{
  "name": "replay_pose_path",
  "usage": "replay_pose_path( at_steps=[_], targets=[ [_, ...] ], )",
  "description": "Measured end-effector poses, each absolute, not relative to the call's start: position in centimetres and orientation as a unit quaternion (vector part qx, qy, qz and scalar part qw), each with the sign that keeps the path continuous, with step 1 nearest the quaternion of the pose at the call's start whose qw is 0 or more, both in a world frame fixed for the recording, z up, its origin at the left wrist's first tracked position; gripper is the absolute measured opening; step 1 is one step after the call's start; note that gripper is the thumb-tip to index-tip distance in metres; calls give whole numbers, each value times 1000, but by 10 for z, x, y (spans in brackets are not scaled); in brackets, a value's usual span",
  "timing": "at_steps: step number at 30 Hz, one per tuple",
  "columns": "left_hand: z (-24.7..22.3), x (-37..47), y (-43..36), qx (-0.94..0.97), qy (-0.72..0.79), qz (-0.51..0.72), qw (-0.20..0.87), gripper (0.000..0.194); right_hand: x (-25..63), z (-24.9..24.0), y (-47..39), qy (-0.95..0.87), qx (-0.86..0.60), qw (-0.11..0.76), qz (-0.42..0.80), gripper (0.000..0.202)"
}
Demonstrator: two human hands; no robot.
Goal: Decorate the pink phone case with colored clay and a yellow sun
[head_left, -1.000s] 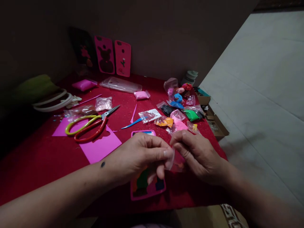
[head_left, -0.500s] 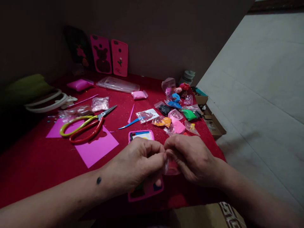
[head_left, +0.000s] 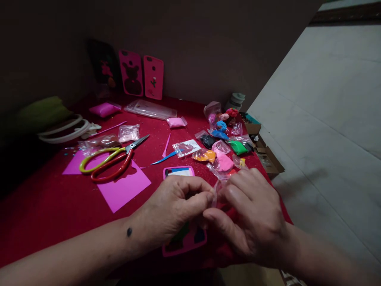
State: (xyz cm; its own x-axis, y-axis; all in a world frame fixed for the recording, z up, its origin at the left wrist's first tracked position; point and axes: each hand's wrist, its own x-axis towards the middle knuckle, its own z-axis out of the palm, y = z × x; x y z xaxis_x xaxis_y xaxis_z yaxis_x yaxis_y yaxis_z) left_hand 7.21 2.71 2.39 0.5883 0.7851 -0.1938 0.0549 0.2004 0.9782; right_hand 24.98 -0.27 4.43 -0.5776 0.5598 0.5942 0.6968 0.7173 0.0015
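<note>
My left hand (head_left: pixel 181 202) pinches the edge of a small clear plastic bag (head_left: pixel 218 193) between thumb and forefinger. Close against the bag's other side is my right hand (head_left: pixel 250 214), its thumb apart from its fingers; the fingertips are partly hidden, so its hold on the bag is unclear. Beneath my left hand a pink-edged phone case (head_left: pixel 184 249) lies on the red cloth, with coloured shapes on it, partly covered.
Scissors (head_left: pixel 131 147) lie on pink paper (head_left: pixel 125 194) to the left. Bags of coloured clay (head_left: pixel 238 147) are grouped at the right. Pink decorated cases (head_left: pixel 153 77) stand against the back wall. Cardboard boxes (head_left: pixel 269 161) sit beyond the table's right edge.
My right hand has shifted right and its thumb has moved away from its fingers. My left hand still pinches the bag. The view has shifted slightly.
</note>
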Motion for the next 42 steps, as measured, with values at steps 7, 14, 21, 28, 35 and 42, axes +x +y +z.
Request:
replay_pose_path(
  at_steps=[7, 14, 21, 28, 35, 42],
  targets=[
    [26, 66, 32, 631, 318, 253, 661, 16, 250, 45, 0, -885, -337, 320, -1, 21],
    [28, 68, 34, 617, 289, 243, 690, 13, 252, 42, 0, -879, -311, 353, 72, 15],
    [26, 70, 33, 688, 320, 289, 584, 14, 252, 38, 0, -864, -335, 372, 60, 17],
    [30, 71, 32, 562, 323, 279, 709, 15, 250, 37, 4, -831, -390, 383, 102, 20],
    [29, 73, 32, 565, 398, 282, 665, 20, 248, 34, 3, -820, -407, 403, 10, 20],
    [32, 77, 26, 612, 375, 281, 637, 16, 241, 20, 5, -838, -369, 394, -82, 15]
  ],
)
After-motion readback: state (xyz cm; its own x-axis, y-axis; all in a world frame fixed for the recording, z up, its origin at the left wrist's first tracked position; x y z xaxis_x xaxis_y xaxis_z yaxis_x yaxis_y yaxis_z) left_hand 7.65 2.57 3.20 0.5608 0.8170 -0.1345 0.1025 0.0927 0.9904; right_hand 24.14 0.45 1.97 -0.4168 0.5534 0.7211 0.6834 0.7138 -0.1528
